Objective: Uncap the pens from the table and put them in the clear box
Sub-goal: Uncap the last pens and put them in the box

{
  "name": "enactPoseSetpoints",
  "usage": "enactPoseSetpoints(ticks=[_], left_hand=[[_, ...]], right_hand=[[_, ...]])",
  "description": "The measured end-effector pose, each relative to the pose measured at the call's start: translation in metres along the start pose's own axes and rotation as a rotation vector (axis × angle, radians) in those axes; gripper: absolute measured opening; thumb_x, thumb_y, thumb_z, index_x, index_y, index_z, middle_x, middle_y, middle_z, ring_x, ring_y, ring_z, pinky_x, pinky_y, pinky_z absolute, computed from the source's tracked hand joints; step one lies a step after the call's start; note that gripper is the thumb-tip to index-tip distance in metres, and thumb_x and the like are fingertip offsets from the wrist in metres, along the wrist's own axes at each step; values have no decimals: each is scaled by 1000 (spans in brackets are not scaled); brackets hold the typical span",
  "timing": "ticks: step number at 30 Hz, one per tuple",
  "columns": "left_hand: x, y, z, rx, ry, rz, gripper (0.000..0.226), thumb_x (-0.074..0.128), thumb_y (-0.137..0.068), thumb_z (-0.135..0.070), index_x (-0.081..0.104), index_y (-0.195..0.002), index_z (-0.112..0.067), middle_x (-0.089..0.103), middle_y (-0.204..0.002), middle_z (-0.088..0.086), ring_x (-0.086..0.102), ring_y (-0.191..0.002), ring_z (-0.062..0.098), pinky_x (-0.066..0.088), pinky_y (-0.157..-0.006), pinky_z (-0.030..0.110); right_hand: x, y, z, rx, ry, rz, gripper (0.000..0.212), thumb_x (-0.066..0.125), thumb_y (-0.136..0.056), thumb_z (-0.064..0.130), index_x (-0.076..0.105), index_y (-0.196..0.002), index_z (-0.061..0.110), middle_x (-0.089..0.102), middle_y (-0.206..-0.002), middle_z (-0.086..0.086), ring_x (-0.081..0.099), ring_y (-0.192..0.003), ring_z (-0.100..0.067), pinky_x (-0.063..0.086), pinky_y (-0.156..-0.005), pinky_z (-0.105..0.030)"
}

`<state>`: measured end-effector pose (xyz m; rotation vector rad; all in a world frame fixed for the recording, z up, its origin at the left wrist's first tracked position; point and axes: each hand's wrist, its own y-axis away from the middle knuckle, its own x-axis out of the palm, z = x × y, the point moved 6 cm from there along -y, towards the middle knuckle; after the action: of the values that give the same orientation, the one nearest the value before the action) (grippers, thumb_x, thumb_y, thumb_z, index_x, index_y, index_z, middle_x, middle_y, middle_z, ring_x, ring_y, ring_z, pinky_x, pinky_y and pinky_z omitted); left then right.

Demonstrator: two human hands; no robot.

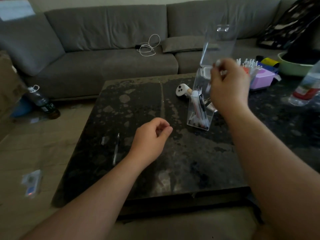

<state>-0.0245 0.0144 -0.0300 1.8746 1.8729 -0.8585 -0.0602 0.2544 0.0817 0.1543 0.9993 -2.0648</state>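
Note:
A tall clear box (199,108) stands on the dark table (138,104), its hinged lid (220,44) tipped up behind it. Several white pens stand inside, tips down. My right hand (228,85) hovers at the box's open top, pinching a white pen (210,84) that is blurred and points down into the box. My left hand (152,137) rests on the table to the left of the box, fingers curled loosely; whether it holds a small cap is hidden. One pen (116,148) lies on the table left of my left hand, with a small clear piece (104,140) beside it.
A white game controller (181,90) lies behind the box. At the right stand a purple box (261,78) of white items, a green bowl (294,66) and a plastic bottle (306,87). A grey sofa (103,49) with a white cable (149,45) runs behind; a dark bottle (43,103) stands on the floor.

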Motion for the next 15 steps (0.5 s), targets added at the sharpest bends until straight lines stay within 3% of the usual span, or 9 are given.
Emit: enactPoseSetpoints(ticks=[3,5,8,11,15], left_hand=[[7,-1,-3,72,-72,18,7,67,-99,-41,68,-106,-41,65,-96,-20,60,-89,-4,52,-79,22],[8,-3,-4,93,-89,16,7,67,-99,-41,69,-106,-41,64,-96,-21,59,-92,-2,52,-82,25],[6,-7,-3,111,-143,0,8,68,-99,-37,71,-107,-39,63,-97,-23,58,-97,2,52,-86,30],[-7,-16,15,73,-244,-22,9,71,-97,-32,72,-103,-38,63,-104,-19,58,-102,10,51,-90,35],[-53,-33,60,-121,-469,-156,11,71,-95,-34,74,-104,-41,63,-128,-3,53,-120,29,44,-102,40]], right_hand=[[17,12,-29,56,155,168,13,57,-105,25,62,-116,30,62,-96,10,59,-82,-5,46,-70,-24],[26,21,-41,99,190,232,33,56,-105,24,50,-134,39,64,-97,9,63,-82,-12,53,-70,-34],[35,27,-50,123,320,341,28,50,-107,27,45,-128,44,66,-99,0,64,-83,-24,60,-69,-50],[39,30,-52,142,349,389,21,47,-107,39,54,-127,41,66,-106,0,64,-88,-22,59,-72,-46],[34,36,-42,65,292,274,43,55,-104,39,45,-146,40,51,-135,2,57,-104,-15,52,-73,-34]])
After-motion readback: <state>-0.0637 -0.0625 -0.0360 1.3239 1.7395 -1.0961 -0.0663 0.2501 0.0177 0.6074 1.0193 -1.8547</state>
